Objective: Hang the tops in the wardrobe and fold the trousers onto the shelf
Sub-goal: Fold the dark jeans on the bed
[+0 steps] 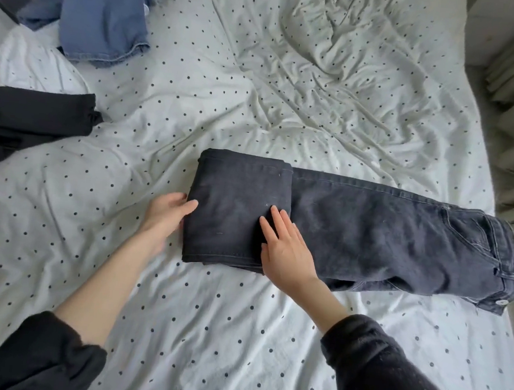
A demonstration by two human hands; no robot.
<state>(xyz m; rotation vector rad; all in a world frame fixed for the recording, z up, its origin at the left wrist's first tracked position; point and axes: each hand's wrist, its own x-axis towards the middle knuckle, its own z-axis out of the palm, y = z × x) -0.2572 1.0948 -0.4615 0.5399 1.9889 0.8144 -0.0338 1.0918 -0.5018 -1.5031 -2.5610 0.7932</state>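
Head view, left hand [167, 210] apparently gripping dark jeans [370, 232] fold, right hand [286, 250] fingers flat

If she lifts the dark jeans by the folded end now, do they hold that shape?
Probably not. The dark jeans are only part-folded, so the long waistband end would likely droop. The denim looks thick, so fairly heavy. The folded flap under the right hand may fall open; the left hand holds its edge.

jeans [370, 229] lie mid-bed [237, 333]; folded trousers [103, 13] far left, behind
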